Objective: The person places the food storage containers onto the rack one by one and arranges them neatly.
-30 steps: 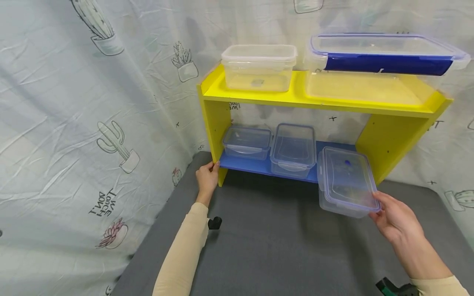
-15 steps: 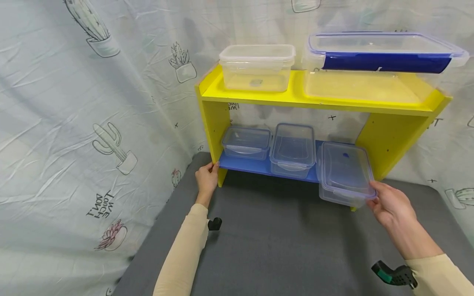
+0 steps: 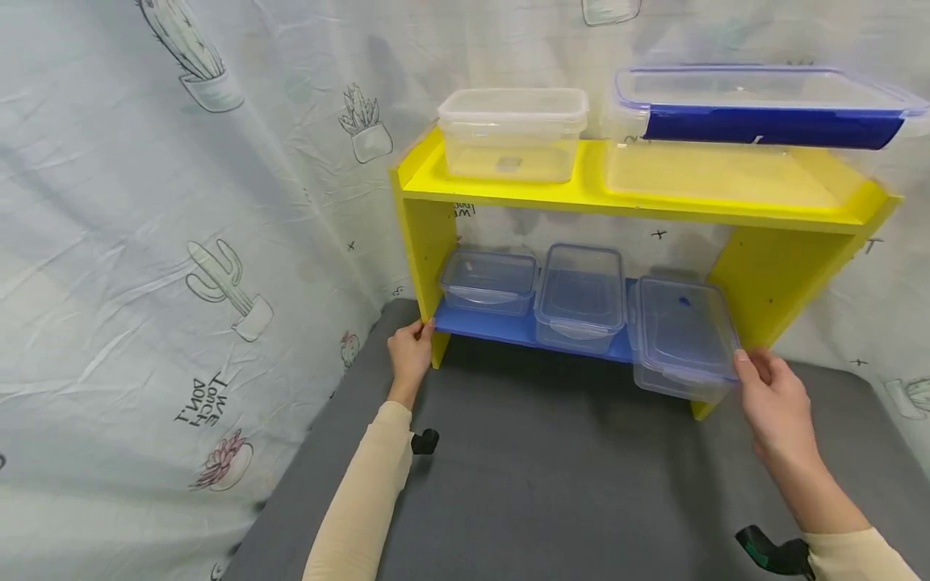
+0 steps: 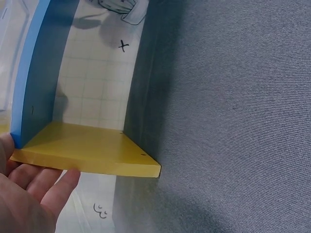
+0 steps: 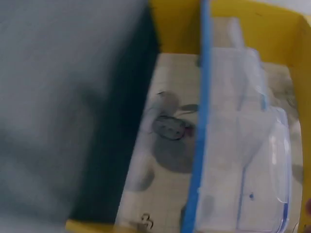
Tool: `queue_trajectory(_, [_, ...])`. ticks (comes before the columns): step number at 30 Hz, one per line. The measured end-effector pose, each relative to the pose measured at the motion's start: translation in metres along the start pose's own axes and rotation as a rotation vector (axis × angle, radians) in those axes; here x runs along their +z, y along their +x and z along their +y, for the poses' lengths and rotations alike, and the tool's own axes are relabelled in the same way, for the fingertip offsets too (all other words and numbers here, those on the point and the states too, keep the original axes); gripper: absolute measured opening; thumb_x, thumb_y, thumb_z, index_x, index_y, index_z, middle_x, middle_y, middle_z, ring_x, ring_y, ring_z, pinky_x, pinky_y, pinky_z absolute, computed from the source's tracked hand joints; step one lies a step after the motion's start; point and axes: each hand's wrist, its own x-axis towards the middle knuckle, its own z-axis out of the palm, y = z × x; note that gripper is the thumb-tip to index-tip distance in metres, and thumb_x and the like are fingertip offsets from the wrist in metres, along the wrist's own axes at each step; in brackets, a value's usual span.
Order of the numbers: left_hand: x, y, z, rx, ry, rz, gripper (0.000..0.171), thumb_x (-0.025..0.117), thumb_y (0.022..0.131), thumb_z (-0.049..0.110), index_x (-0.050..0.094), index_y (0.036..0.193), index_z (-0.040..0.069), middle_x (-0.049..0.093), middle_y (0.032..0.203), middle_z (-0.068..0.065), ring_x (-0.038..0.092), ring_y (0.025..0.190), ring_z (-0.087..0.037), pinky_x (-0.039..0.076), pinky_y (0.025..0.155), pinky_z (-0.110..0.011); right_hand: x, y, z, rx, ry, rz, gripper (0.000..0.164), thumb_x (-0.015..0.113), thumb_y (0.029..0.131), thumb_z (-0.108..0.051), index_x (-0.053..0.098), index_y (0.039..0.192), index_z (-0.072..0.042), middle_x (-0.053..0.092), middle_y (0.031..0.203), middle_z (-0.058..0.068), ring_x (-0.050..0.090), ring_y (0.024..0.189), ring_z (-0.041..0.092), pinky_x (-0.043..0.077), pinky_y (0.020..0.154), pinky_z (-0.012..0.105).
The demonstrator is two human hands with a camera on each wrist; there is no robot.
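Note:
A yellow shelf unit [image 3: 508, 196] with a blue lower board [image 3: 483, 325] stands against the curtain. My left hand [image 3: 410, 351] grips its left side panel at the blue board; in the left wrist view the thumb lies by the blue edge and fingers [image 4: 60, 191] rest along the yellow panel [image 4: 92, 162]. On the blue board's right end sits a clear lidded food container [image 3: 683, 331], its front overhanging the edge. My right hand [image 3: 781, 403] is beside that container's front right corner, thumb close to it, fingers loosely bent; whether it touches the side panel I cannot tell.
Two more clear containers, a middle one [image 3: 581, 294] and a left one [image 3: 488, 278], share the blue board. Above stand a clear box [image 3: 512, 133] and a wide blue-clasped box [image 3: 770, 125]. Grey cloth [image 3: 552, 484] covers the surface in front.
The right container has slid back onto the blue board. My right hand has let go of its front corner and shifted to its right side. My left hand keeps its grip.

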Motion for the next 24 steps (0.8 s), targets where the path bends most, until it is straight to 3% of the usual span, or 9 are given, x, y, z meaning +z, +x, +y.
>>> queue_trajectory(3, [-0.002, -0.001, 0.000, -0.001, -0.004, 0.005, 0.031, 0.063, 0.095, 0.034, 0.076, 0.103, 0.007, 0.076, 0.091, -0.013, 0.071, 0.077, -0.027, 0.059, 0.069, -0.041, 0.011, -0.015, 0.008, -0.411, -0.333, 0.225, 0.061, 0.047, 0.101, -0.037, 0.034, 0.150, -0.005, 0.037, 0.152, 0.025, 0.040, 0.133, 0.050, 0.036, 0.100, 0.065])
queue_trajectory(6, [-0.005, 0.000, -0.001, 0.010, -0.004, 0.025, 0.029, 0.064, 0.095, 0.032, 0.076, 0.103, 0.007, 0.076, 0.091, -0.014, 0.072, 0.078, -0.029, 0.059, 0.070, -0.043, 0.024, -0.018, 0.015, -0.803, -0.524, 0.379, 0.052, 0.051, 0.099, -0.040, 0.053, 0.137, -0.004, 0.047, 0.144, 0.028, 0.045, 0.127, 0.055, 0.039, 0.091, 0.070])
queue_trajectory(7, [-0.006, 0.001, -0.001, 0.016, 0.000, 0.028, 0.029, 0.064, 0.095, 0.031, 0.076, 0.103, 0.007, 0.076, 0.091, -0.015, 0.072, 0.078, -0.030, 0.059, 0.071, -0.043, 0.027, -0.018, 0.016, -0.895, -0.571, 0.390, 0.053, 0.048, 0.100, -0.043, 0.056, 0.135, -0.004, 0.047, 0.143, 0.028, 0.044, 0.128, 0.055, 0.039, 0.090, 0.071])
queue_trajectory(9, [-0.006, 0.001, 0.000, 0.022, 0.001, 0.022, 0.030, 0.063, 0.095, 0.032, 0.076, 0.105, 0.007, 0.076, 0.092, -0.015, 0.072, 0.079, -0.030, 0.059, 0.071, -0.043, 0.031, -0.017, 0.018, -0.997, -0.655, 0.390, 0.057, 0.037, 0.103, -0.049, 0.058, 0.132, -0.005, 0.049, 0.141, 0.028, 0.043, 0.127, 0.057, 0.040, 0.088, 0.071])
queue_trajectory(12, [-0.004, 0.001, -0.001, 0.016, 0.010, 0.006, 0.031, 0.063, 0.095, 0.033, 0.076, 0.105, 0.007, 0.076, 0.092, -0.014, 0.072, 0.079, -0.029, 0.059, 0.070, -0.042, 0.033, -0.015, 0.020, -1.021, -0.731, 0.332, 0.055, 0.031, 0.105, -0.046, 0.058, 0.132, -0.007, 0.051, 0.138, 0.030, 0.044, 0.124, 0.059, 0.042, 0.086, 0.071])
queue_trajectory(16, [-0.001, 0.000, -0.001, 0.003, 0.006, 0.002, 0.031, 0.063, 0.095, 0.033, 0.076, 0.107, 0.007, 0.076, 0.093, -0.015, 0.073, 0.081, -0.029, 0.059, 0.071, -0.042, 0.032, -0.010, 0.020, -0.989, -0.766, 0.264, 0.037, 0.050, 0.100, -0.023, 0.057, 0.132, -0.007, 0.052, 0.135, 0.032, 0.044, 0.121, 0.061, 0.041, 0.088, 0.070])
queue_trajectory(20, [0.000, 0.000, 0.000, -0.006, 0.003, 0.012, 0.031, 0.063, 0.095, 0.033, 0.076, 0.108, 0.008, 0.076, 0.094, -0.014, 0.073, 0.081, -0.029, 0.059, 0.071, -0.042, 0.033, -0.001, 0.018, -0.974, -0.768, 0.256, 0.049, 0.065, 0.084, -0.006, 0.057, 0.132, -0.008, 0.052, 0.134, 0.032, 0.042, 0.123, 0.060, 0.040, 0.089, 0.071])
queue_trajectory(24, [0.001, 0.000, 0.001, -0.010, 0.004, 0.013, 0.031, 0.063, 0.095, 0.034, 0.076, 0.106, 0.008, 0.076, 0.092, -0.013, 0.072, 0.079, -0.028, 0.059, 0.070, -0.042, 0.033, 0.009, 0.017, -0.978, -0.787, 0.257, 0.050, 0.066, 0.083, -0.006, 0.055, 0.133, -0.007, 0.051, 0.134, 0.032, 0.041, 0.124, 0.060, 0.039, 0.087, 0.073])
